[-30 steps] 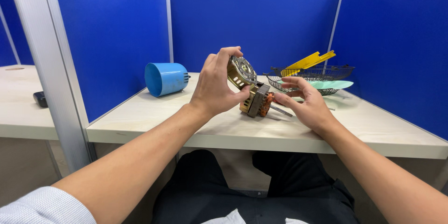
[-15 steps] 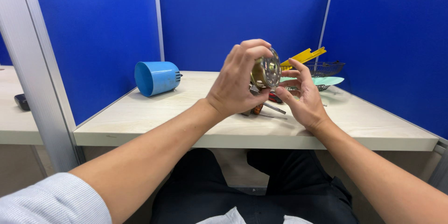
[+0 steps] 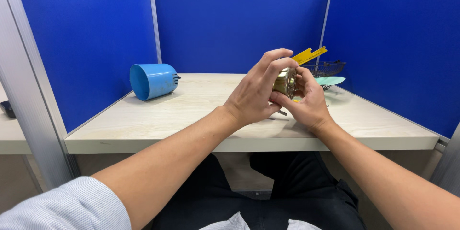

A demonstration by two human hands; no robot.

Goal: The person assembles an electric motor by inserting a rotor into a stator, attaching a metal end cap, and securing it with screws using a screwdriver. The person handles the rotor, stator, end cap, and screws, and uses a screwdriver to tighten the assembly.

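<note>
Currently, both hands grip a brass part point(image 3: 285, 82) above the desk point(image 3: 191, 115): left hand point(image 3: 256, 94) closed over its near side, right hand point(image 3: 309, 100) closed behind it. Blue cup point(image 3: 152, 81) lies well apart, left.

left hand point(image 3: 256, 95) + right hand point(image 3: 306, 103) both gripping round brass-coloured metal part point(image 3: 285, 82), held above table point(image 3: 191, 119) | blue cylinder point(image 3: 152, 81) lying on its side, well left of part | wire basket point(image 3: 326, 69) with yellow piece point(image 3: 310, 55) just right of part, behind hands
</note>
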